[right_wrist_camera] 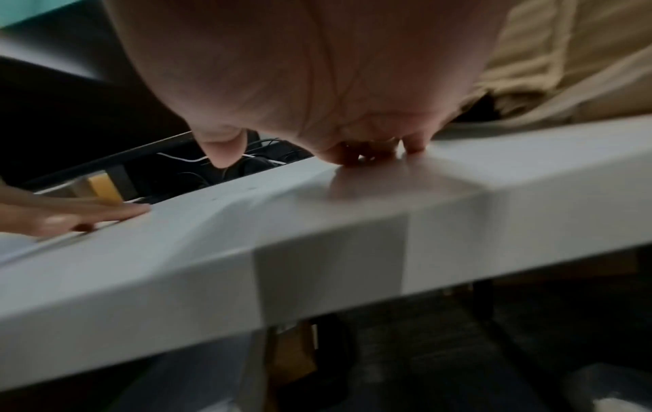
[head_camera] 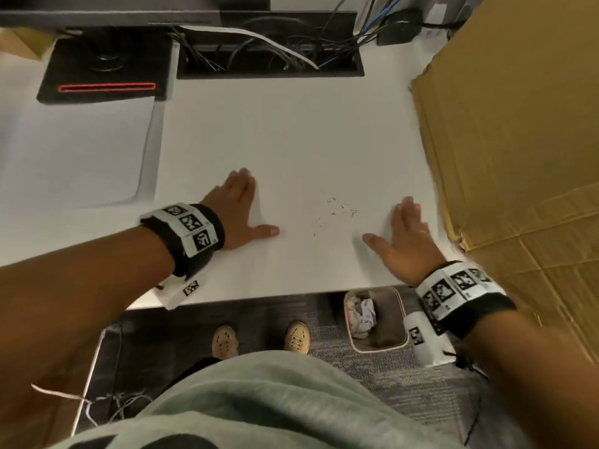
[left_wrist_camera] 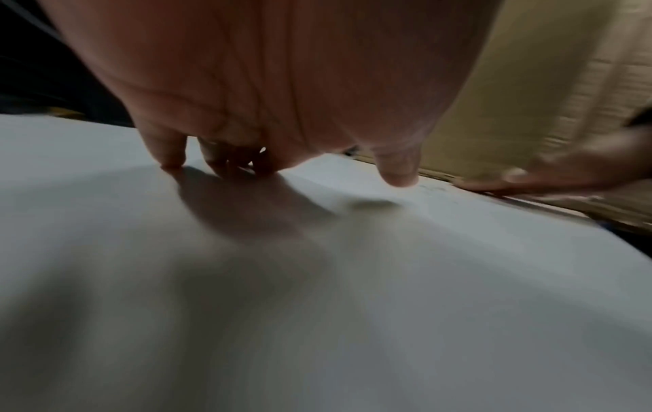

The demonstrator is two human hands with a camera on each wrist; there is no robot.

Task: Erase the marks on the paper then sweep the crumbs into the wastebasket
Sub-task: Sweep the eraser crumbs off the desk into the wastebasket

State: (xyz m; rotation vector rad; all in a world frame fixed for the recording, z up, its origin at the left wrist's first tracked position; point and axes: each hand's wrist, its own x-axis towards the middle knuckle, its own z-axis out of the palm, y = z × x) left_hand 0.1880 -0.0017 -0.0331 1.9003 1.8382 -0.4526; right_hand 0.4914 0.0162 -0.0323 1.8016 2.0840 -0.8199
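No grip on anything: left hand [head_camera: 240, 205] and right hand [head_camera: 403, 234] both flat, fingers straight, thumbs splayed inward, pressing the paper [head_camera: 291, 157] down on the desk [head_camera: 207, 286]. Nothing pinched or held in either. Between the two thumbs, slightly ahead of them, a thin scatter of dark crumbs [head_camera: 337, 210] lying on the sheet. Below the right wrist and under the desk's near edge, the wastebasket [head_camera: 379, 346] on the floor, crumpled paper already inside. Just outside the right hand, a big sheet of cardboard [head_camera: 518, 140] propped against the desk.

Judged from the clean sheet and the loose crumbs: erasing seemingly finished, no pencil marks visible between the hands. Sweeping not yet done, with crumbs on the paper and well short of the basket.

No eraser in sight anywhere. Paper's edges hard to separate from the white desk, so its exact extent unclear. Both wrist views blurred, showing mostly palm and fingertips on white surface; crumbs not discernible there. Faint marks, if any remain, too small to tell.
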